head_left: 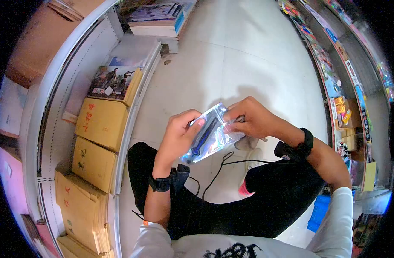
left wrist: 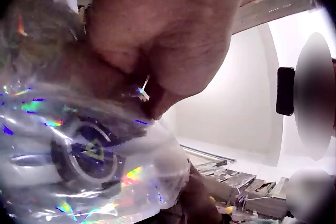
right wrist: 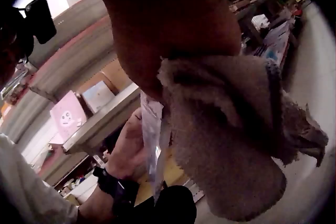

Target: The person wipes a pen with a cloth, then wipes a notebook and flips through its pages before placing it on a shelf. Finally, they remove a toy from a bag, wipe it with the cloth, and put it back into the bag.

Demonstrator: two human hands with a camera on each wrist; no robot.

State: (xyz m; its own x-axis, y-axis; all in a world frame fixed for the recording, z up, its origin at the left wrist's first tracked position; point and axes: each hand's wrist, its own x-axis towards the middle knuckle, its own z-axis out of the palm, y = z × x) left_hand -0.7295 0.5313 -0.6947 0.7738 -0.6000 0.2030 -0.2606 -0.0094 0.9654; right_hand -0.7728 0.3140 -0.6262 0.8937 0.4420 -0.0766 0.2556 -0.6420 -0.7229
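Observation:
My left hand point(head_left: 176, 134) grips a shiny, rainbow-glinting clear pouch point(head_left: 215, 143), thumb across its front. Through the plastic shows a long dark item with a blue round end point(head_left: 196, 150); the left wrist view shows a round dark piece with a pale ring and a small yellowish mark point(left wrist: 94, 151). At the pouch's upper right edge is my right hand point(head_left: 253, 118), fingers bent. A frayed grey-brown cloth point(right wrist: 226, 166) hangs from the right hand in the right wrist view, beside the pouch seen edge-on point(right wrist: 152, 145).
On the left, a shelf point(head_left: 139, 101) holds stacks of brown envelopes point(head_left: 101, 122) and a picture-covered pile point(head_left: 113, 82). Racks of small colourful packets point(head_left: 319, 56) line the right. Black cables point(head_left: 222, 163) lie over the lap, and a blue basket point(head_left: 319, 213) stands at lower right.

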